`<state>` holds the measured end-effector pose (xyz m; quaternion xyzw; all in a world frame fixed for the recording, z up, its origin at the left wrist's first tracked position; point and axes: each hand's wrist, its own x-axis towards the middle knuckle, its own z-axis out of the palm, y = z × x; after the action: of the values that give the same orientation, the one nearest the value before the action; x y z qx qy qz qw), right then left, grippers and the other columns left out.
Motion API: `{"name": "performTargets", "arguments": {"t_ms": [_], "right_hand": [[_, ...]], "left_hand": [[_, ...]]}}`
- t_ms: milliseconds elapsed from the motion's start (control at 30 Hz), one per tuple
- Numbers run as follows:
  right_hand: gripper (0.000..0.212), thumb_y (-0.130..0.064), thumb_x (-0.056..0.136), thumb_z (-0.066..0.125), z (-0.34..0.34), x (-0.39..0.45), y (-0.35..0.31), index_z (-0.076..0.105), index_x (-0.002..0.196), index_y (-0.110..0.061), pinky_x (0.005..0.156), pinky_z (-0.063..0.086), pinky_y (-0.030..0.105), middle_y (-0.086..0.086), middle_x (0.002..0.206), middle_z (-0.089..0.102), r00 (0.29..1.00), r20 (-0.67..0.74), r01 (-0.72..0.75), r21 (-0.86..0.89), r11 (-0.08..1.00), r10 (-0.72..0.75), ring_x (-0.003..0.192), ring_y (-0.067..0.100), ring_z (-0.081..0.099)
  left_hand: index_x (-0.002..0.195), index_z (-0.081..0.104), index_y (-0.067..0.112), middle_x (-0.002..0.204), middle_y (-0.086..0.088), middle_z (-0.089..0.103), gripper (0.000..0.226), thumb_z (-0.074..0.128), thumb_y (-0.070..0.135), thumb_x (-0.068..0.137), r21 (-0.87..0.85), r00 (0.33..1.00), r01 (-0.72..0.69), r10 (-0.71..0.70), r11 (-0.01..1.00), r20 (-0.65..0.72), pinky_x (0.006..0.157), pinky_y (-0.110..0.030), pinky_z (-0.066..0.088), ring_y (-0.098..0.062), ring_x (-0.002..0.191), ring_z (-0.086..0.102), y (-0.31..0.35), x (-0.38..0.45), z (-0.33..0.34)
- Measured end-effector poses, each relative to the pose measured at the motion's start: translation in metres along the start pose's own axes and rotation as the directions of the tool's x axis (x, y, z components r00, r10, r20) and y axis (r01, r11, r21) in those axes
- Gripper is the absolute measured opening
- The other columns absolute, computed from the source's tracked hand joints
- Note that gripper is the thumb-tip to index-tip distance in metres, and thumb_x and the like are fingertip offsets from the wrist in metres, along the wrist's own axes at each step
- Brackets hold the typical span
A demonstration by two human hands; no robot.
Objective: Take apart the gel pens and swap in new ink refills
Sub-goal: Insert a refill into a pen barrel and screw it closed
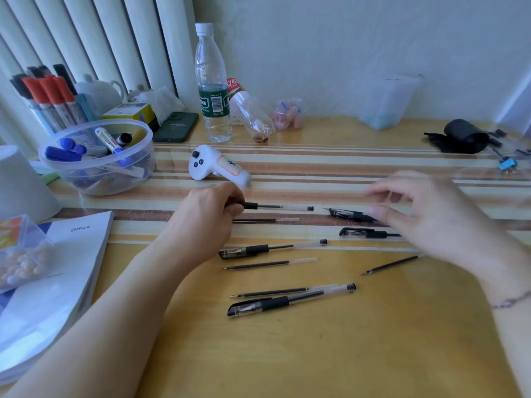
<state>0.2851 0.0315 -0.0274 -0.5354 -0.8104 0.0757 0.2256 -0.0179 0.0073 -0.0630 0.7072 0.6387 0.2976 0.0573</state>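
Note:
My left hand [211,216] grips the black grip end of a clear gel pen [283,207] that lies level just above the table. My right hand [425,214] is blurred, open, fingers spread, hovering over a black pen cap piece [349,214] and a second pen part [366,233]. Below lie two more whole gel pens [270,249] [290,301] and several loose ink refills: one refill [265,220] under the held pen, another refill [268,264], a third refill [283,292], and a refill [389,265] angled at the right.
A white controller [218,166] lies behind my left hand. A clear bowl of markers [97,156], a water bottle [213,87] and a phone [175,126] stand at the back left. A booklet [48,282] and plastic box [20,251] sit left; a black pouch [462,136] back right.

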Motion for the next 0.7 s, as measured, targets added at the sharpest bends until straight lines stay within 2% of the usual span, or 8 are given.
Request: {"name": "performTargets", "arguments": {"t_ms": [67,100,200,300,367,433,600,700], "right_hand": [[0.025,-0.038,0.09,0.059,0.009,-0.002,-0.018,0.068,0.109,-0.025,0.086,0.044,0.03,-0.011,0.102,0.064,0.974,-0.175,0.152,0.044,0.987,-0.143,0.098,0.013,0.056],[0.029,-0.038,0.093,0.055,0.015,-0.003,-0.026,0.068,0.113,-0.021,0.091,0.045,0.032,-0.008,0.107,0.064,0.958,-0.198,0.218,0.029,0.975,-0.209,0.103,0.015,0.055],[0.04,-0.042,0.096,0.045,0.032,-0.009,-0.043,0.066,0.12,-0.018,0.092,0.047,0.039,-0.006,0.113,0.068,0.933,-0.109,0.338,-0.06,0.939,-0.343,0.108,0.018,0.057],[0.038,-0.043,0.096,0.041,0.038,-0.013,-0.051,0.069,0.113,-0.025,0.076,0.05,0.041,-0.013,0.097,0.073,0.929,-0.039,0.364,-0.069,0.929,-0.367,0.089,0.016,0.064],[0.037,-0.043,0.096,0.04,0.038,-0.014,-0.052,0.071,0.11,-0.029,0.066,0.052,0.035,-0.016,0.086,0.074,0.934,-0.03,0.356,-0.024,0.934,-0.357,0.077,0.011,0.066],[0.036,-0.044,0.095,0.04,0.039,-0.014,-0.053,0.072,0.109,-0.032,0.059,0.053,0.033,-0.016,0.084,0.074,0.94,-0.027,0.341,0.004,0.94,-0.341,0.074,0.008,0.067],[0.034,-0.045,0.095,0.042,0.04,-0.015,-0.053,0.072,0.105,-0.033,0.057,0.053,0.034,-0.011,0.085,0.074,0.936,-0.01,0.352,0.037,0.935,-0.351,0.074,0.011,0.067],[0.038,-0.048,0.096,0.038,0.038,-0.015,-0.053,0.072,0.093,-0.03,0.054,0.049,0.033,-0.008,0.075,0.07,0.929,0.023,0.368,0.017,0.93,-0.369,0.066,0.012,0.062]], "left_hand": [[0.096,0.062,0.017,0.08,0.003,0.064,0.011,0.052,0.011,0.094,-0.031,0.994,-0.108,0.107,0.994,-0.017,0.067,-0.031,0.047,-0.014,0.073,0.056,0.007,-0.002,0.0],[0.096,0.06,0.016,0.078,0.006,0.06,0.011,0.051,0.01,0.095,-0.062,0.986,-0.167,0.166,0.984,-0.02,0.064,-0.025,0.042,-0.01,0.07,0.053,0.013,-0.004,0.001],[0.098,0.058,0.013,0.083,0.01,0.055,0.013,0.046,0.012,0.096,-0.177,0.944,-0.317,0.327,0.932,0.033,0.066,-0.016,0.036,-0.004,0.073,0.048,0.031,-0.012,0.003],[0.102,0.058,0.016,0.09,0.008,0.058,0.013,0.05,0.025,0.097,-0.251,0.912,-0.366,0.399,0.896,0.094,0.073,-0.025,0.045,-0.008,0.083,0.054,0.039,-0.018,0.007],[0.106,0.059,0.019,0.093,0.007,0.059,0.015,0.05,0.027,0.096,-0.227,0.901,-0.386,0.418,0.894,0.117,0.074,-0.033,0.047,-0.012,0.084,0.055,0.04,-0.019,0.008],[0.106,0.06,0.017,0.092,0.005,0.061,0.018,0.046,0.023,0.097,-0.155,0.881,-0.437,0.456,0.886,0.122,0.071,-0.038,0.047,-0.017,0.082,0.056,0.041,-0.02,0.008],[0.104,0.057,0.021,0.081,0.007,0.059,0.017,0.042,0.022,0.095,-0.143,0.872,-0.441,0.461,0.886,0.164,0.061,-0.039,0.044,-0.019,0.068,0.05,0.042,-0.022,0.006],[0.1,0.058,0.023,0.067,0.008,0.053,0.016,0.043,0.024,0.094,-0.168,0.868,-0.427,0.454,0.889,0.2,0.055,-0.034,0.041,-0.018,0.06,0.044,0.041,-0.021,0.006]]}}
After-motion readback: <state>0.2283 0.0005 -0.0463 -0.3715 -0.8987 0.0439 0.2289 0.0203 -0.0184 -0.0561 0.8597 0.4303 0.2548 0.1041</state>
